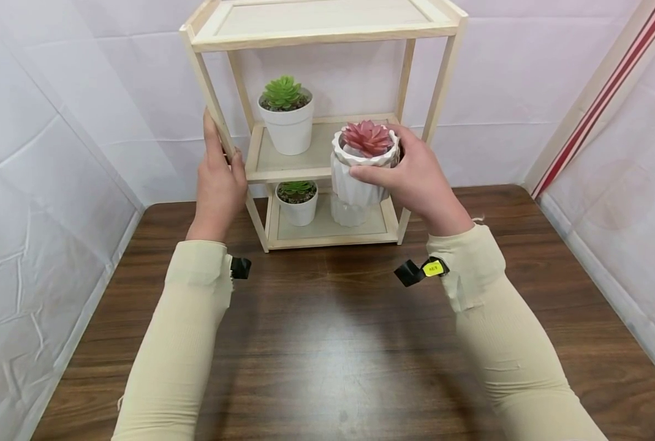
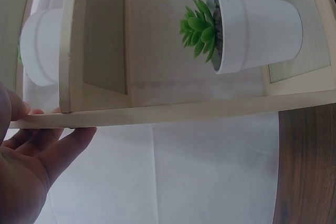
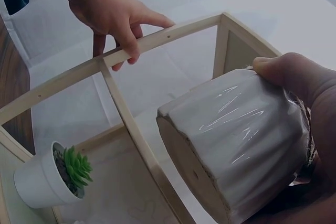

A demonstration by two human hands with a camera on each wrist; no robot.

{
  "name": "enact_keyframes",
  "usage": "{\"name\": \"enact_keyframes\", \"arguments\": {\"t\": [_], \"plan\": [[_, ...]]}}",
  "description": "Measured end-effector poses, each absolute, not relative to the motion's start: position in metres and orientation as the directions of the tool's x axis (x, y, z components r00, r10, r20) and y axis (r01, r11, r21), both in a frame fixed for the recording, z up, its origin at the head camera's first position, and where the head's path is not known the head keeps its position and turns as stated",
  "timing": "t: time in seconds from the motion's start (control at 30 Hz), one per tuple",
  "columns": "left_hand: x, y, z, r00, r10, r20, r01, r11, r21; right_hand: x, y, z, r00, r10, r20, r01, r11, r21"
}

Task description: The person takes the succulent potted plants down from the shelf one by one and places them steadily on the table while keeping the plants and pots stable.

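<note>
A white fluted ceramic pot with a red artificial succulent is in my right hand, thumb at the front and fingers round the far side. It is held in front of the right part of the middle shelf; the right wrist view shows its base off any surface. My left hand grips the left front post of a pale wooden shelf rack. On the middle shelf, at the left, stands a smooth white pot with a green succulent.
The bottom shelf holds a smaller white pot with a green succulent, and another white fluted pot partly hidden behind the held one. The rack stands at the back of a dark wooden table, near white sheeting.
</note>
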State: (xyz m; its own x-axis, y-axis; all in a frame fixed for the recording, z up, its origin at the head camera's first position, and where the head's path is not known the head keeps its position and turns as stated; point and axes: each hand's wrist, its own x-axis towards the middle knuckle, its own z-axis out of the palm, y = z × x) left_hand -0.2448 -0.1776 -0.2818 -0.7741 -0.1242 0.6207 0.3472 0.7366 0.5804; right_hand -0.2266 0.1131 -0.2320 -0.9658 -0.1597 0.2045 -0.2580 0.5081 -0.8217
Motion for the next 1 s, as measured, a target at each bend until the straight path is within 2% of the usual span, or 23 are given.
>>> {"name": "enact_keyframes", "arguments": {"t": [1.0], "plan": [[-0.245,-0.177,-0.281,-0.778,-0.130,0.614,0.336,0.740,0.582,-0.220,0.123,-0.248,-0.962,-0.213,0.171,-0.254,0.473,-0.844]]}}
